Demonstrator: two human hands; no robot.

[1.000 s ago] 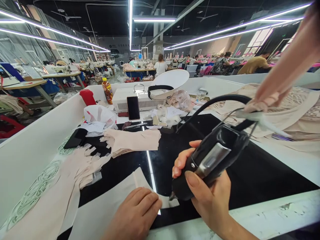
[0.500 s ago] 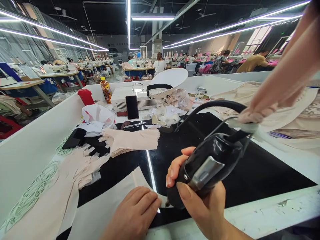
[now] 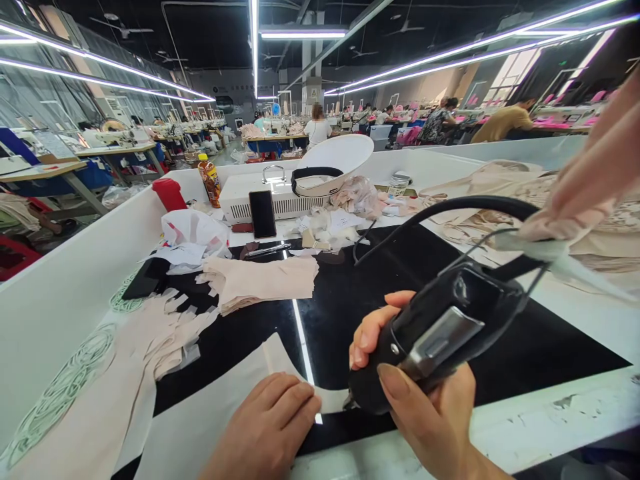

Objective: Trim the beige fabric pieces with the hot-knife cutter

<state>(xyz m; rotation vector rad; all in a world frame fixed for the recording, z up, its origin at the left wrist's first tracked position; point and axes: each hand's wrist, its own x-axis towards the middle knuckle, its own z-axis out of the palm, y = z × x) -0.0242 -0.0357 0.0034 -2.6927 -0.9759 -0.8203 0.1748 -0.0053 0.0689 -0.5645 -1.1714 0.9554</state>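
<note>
My right hand point(image 3: 425, 407) is wrapped round a black corded handheld power tool point(image 3: 435, 333) with a silver metal plate on its side. The tool's small tip meets the end of a narrow pale strip of a light fabric piece point(image 3: 200, 407). My left hand point(image 3: 270, 413) lies palm down on that fabric, fingers together and pressing near the narrow part. Its fingertips are apart from the tool. A black cable point(image 3: 450, 207) runs from the tool's top, bound by a blurred pinkish strip point(image 3: 565, 213), seemingly cloth.
A stack of beige cut pieces point(image 3: 265, 280) lies on the black board point(image 3: 345, 307). More beige fabric point(image 3: 125, 360) and green cord coils point(image 3: 65, 387) are left. A phone point(image 3: 263, 213) leans on a white box point(image 3: 235, 200). Beige fabric point(image 3: 480, 180) lies right. People work behind.
My right hand and the tool have moved to the right, so more of the pale strip shows between the tool tip and my left hand. My left hand has barely moved.
</note>
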